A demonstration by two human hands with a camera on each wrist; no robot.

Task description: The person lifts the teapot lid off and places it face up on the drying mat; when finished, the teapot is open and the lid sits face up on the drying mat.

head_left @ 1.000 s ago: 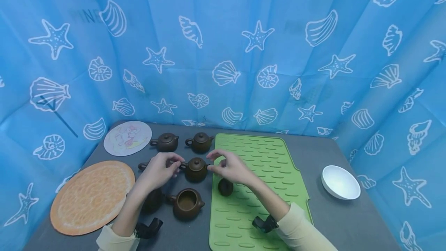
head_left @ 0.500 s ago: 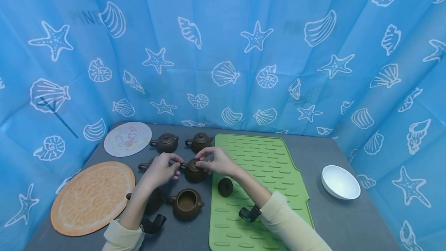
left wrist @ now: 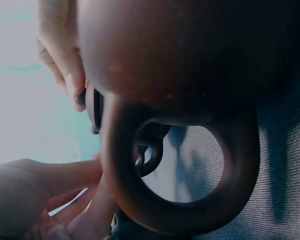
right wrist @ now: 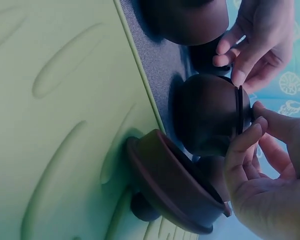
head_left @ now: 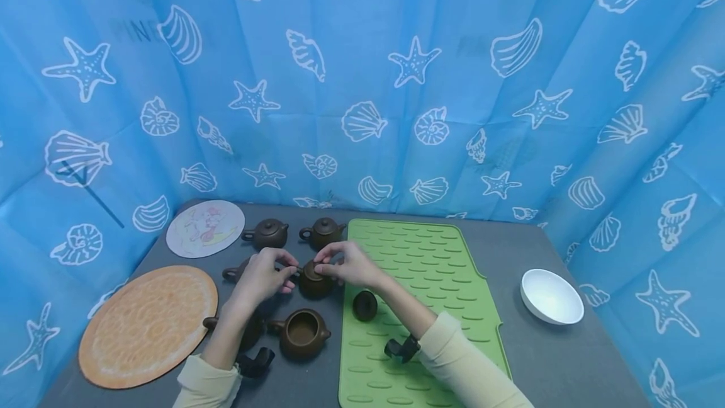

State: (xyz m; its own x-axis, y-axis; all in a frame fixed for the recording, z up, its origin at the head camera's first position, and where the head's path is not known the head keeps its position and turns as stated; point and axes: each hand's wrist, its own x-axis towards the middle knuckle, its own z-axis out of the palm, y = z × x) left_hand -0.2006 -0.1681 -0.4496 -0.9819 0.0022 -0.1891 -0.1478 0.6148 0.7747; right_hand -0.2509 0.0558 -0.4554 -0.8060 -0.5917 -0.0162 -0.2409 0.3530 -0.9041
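A dark brown teapot (head_left: 314,284) stands on the grey table between both hands, its lid (right wrist: 246,111) seated on top. My left hand (head_left: 265,274) pinches its handle between thumb and fingers. My right hand (head_left: 352,266) pinches the lid's knob from above. Just in front, a lidless teapot (head_left: 303,350) shows its hollow inside. A loose lid (head_left: 365,305) lies upside down on the green mat (head_left: 419,320), knob downward in the right wrist view. Another teapot's large handle (left wrist: 180,217) fills the left wrist view and partly covers the left hand.
Two lidded teapots, one at back left (head_left: 266,233) and one at back centre (head_left: 325,232), stand behind the hands. More teapots are partly hidden by the left arm. An orange round mat (head_left: 148,326) and a pale printed disc (head_left: 206,229) lie left. A white bowl (head_left: 551,298) stands right.
My right hand has moved left from beside the teapot's spout onto the lid's knob. My left hand keeps its place at the handle.
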